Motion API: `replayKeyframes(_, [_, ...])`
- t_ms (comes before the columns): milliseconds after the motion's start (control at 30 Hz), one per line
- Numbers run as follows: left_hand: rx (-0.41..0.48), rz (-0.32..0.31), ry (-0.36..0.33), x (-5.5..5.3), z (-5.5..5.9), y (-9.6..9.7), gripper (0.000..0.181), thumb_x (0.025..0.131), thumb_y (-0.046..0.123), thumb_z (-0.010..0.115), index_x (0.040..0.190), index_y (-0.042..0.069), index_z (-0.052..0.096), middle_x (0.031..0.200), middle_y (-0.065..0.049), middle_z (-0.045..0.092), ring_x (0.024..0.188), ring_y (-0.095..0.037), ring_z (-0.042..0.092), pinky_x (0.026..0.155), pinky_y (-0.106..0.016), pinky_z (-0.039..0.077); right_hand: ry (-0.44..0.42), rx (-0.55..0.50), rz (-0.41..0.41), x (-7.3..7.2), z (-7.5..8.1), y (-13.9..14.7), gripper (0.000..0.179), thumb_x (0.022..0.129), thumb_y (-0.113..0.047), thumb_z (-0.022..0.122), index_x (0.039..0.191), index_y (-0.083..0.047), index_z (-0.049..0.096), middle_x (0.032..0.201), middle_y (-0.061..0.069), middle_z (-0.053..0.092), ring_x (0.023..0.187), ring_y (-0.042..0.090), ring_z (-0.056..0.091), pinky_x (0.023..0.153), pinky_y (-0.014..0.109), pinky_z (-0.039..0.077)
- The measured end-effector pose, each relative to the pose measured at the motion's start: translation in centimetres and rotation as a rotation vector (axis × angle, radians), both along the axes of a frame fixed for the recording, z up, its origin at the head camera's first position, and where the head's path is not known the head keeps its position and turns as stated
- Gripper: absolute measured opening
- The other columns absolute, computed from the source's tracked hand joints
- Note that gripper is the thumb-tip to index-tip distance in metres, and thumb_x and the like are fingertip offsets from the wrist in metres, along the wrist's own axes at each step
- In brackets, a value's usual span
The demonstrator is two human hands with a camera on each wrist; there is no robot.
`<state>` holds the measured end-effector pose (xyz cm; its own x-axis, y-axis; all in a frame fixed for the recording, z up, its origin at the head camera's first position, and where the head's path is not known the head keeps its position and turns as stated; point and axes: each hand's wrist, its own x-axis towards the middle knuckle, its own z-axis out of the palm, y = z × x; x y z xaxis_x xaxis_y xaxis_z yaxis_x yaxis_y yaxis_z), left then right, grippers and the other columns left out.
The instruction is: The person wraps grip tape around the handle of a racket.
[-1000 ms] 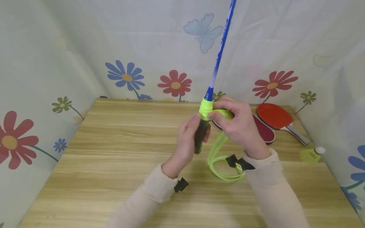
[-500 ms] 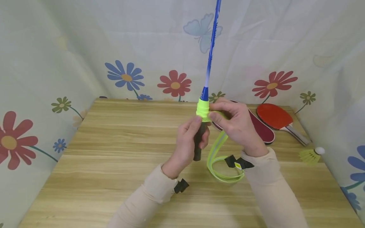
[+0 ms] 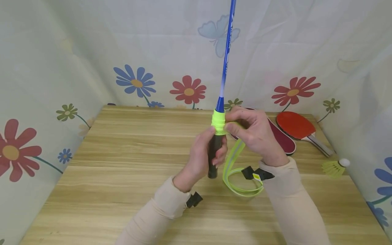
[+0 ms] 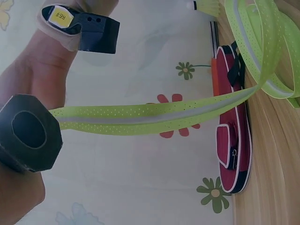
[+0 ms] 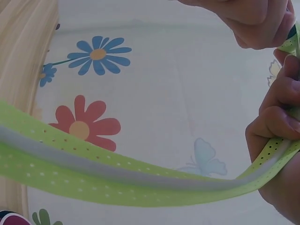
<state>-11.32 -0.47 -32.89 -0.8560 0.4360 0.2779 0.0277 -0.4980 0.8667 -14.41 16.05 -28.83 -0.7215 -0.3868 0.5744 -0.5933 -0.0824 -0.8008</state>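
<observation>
A badminton racket (image 3: 227, 58) with a blue shaft stands nearly upright, its head out of view above. My left hand (image 3: 200, 153) grips its black handle (image 3: 214, 149), thumb just below the wrapped part. Bright yellow-green grip tape (image 3: 218, 120) is wound round the top of that handle. Beside it, my right hand (image 3: 260, 136) pinches the tape between thumb and fingers. From there the loose perforated tape (image 4: 154, 117), with a grey stripe along it, runs down into a coil on the table. The handle's open butt end (image 4: 28, 129) faces the left wrist camera.
On the wooden table (image 3: 122, 163), a maroon case with white piping (image 3: 280, 137) lies behind my right hand. A red table tennis paddle (image 3: 295, 125) and a yellow shuttlecock (image 3: 335, 166) are at the right edge. A flowered cloth (image 3: 159, 41) hangs behind.
The racket has swung from a rightward lean to nearly upright, its shaft moving left. The handle's lower end now shows further below my left hand. The right hand still pinches the tape.
</observation>
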Motion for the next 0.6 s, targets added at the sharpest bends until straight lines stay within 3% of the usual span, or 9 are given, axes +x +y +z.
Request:
replayKeyframes(367, [0.074,-0.134,0.006,0.08,0.42,0.17,0.045,0.099,0.046,0.028,0.079,0.009,0.042,0.05,0.005,0.035,0.037,-0.01,0.03,0.034,-0.026,0.027,0.026,-0.042,0.062,-0.11,0.08,-0.02,0.013,0.084,0.004,0.072,0.096,0.008,0.071,0.079,0.011,0.062,0.068,0.023,0.05,0.053,0.026,0.042])
replayKeyframes(600, [0.105,-0.161,0.057,0.17,0.52,0.14,0.048,0.099,0.051,0.026,0.075,0.012,0.041,0.049,0.006,0.033,0.036,-0.01,0.029,0.032,-0.027,0.025,-0.001,-0.074,0.119,-0.2,-0.09,-0.24,0.016,0.085,-0.004,0.074,0.1,0.002,0.073,0.085,0.012,0.066,0.077,0.026,0.055,0.063,0.029,0.049])
